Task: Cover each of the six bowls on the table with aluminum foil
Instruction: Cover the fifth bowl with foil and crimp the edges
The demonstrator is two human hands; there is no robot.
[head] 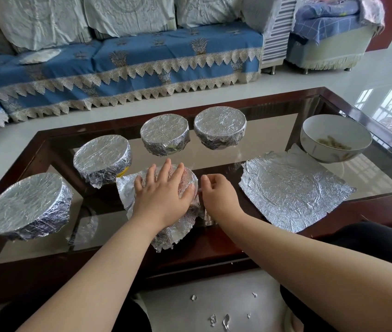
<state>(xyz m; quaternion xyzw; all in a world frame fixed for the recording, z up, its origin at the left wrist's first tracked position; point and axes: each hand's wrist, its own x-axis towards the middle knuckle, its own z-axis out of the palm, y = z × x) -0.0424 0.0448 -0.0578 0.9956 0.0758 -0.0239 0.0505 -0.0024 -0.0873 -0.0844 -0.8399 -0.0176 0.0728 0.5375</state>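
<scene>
Several bowls wrapped in crumpled foil stand on the glass table (369,178): one at the near left (27,207), one behind it (101,159), two at the back (165,134) (220,127). A fifth bowl (187,180) in front of me has foil draped loosely over it. My left hand (163,190) presses flat on its top with fingers spread. My right hand (216,195) pinches the foil at the bowl's right side. An uncovered white bowl (333,137) with food stands at the right. A flat foil sheet (293,190) lies beside it.
A blue-covered sofa (142,61) runs behind the table, with a footstool (329,49) at the back right. Small foil scraps (218,319) lie on the floor between my knees. The table's dark wooden frame (190,257) borders the glass.
</scene>
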